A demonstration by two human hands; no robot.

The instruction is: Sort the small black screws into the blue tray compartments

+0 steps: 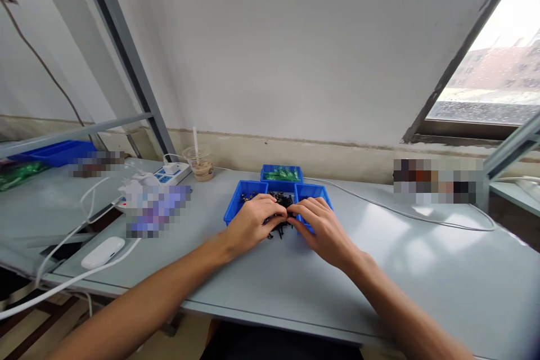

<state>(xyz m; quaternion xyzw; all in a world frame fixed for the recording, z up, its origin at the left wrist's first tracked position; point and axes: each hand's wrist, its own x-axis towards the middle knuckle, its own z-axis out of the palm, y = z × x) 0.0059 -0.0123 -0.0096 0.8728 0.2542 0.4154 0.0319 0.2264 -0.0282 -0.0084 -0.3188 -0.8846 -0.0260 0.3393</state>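
My left hand and my right hand meet fingertip to fingertip over a pile of small black parts on the grey table. Both hands have their fingers curled together in a pinch at the pile; what they grip is too small to make out. Behind the hands stand three blue trays: a left tray with small dark pieces, a right tray, and a rear tray holding green parts. More black parts lie between the trays.
A plastic cup with a straw and a white power strip stand at the back left. White cables and a white oval device lie left. A thin cable runs right. A metal frame post rises left.
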